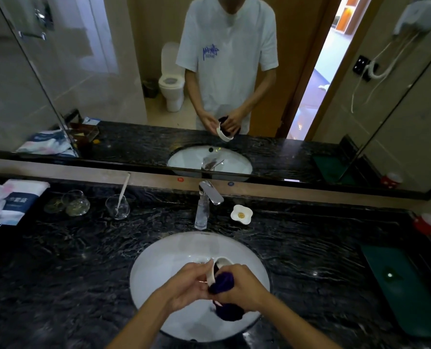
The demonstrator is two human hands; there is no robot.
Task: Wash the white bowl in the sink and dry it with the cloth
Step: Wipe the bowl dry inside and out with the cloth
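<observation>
Over the white oval sink (159, 260), my left hand (186, 285) holds the white bowl (213, 272) tilted on its side, its opening facing right. My right hand (242, 288) grips a dark purple cloth (223, 283) and presses it into the bowl. The loose end of the cloth hangs below my right hand. Most of the bowl is hidden by my fingers and the cloth. The chrome faucet (208, 195) stands behind the sink with no water visibly running.
Black marble counter (71, 260) around the sink. Glass tumblers (117, 206) and towel packs (15, 200) at far left, a flower-shaped soap dish (241, 214) right of the faucet, a red cup (427, 222) and green mat (406, 285) at right. A mirror lines the back wall.
</observation>
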